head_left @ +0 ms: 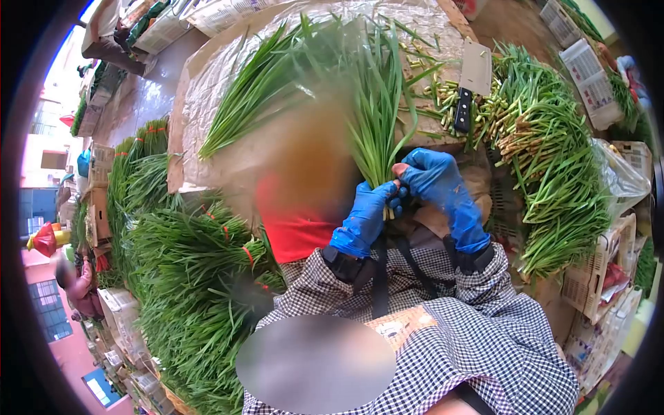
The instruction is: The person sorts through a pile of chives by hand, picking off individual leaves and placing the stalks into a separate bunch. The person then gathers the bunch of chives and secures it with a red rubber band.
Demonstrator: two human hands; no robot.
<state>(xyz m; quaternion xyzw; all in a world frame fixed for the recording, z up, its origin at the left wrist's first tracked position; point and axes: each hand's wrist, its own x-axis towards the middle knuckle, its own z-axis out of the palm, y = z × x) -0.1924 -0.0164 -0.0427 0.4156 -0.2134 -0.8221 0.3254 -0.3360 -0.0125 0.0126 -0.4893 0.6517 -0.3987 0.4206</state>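
My left hand (370, 214), in a blue glove, is closed round the pale stems of a bunch of garlic greens (379, 104). The long flat leaves fan away from me over the table, and cut stem ends stick out below the fist. My right hand (437, 181), also blue-gloved, is bent beside the stems with thumb and fingers pinched close to the left fingers; its thumb tip shows bare. What the right fingers pinch is hidden. Further off on the table lie more loose leaves (256, 90) and a cleaver (476, 69) with a black handle.
Loose greens with stems (546, 166) are heaped at my right. Banded bunches (200, 277) are piled at my left. A plastic-covered table (197, 131) stands in front. White crates (588, 76) line the right side. A blur hides a red-clothed shape (294, 228) beside my left arm.
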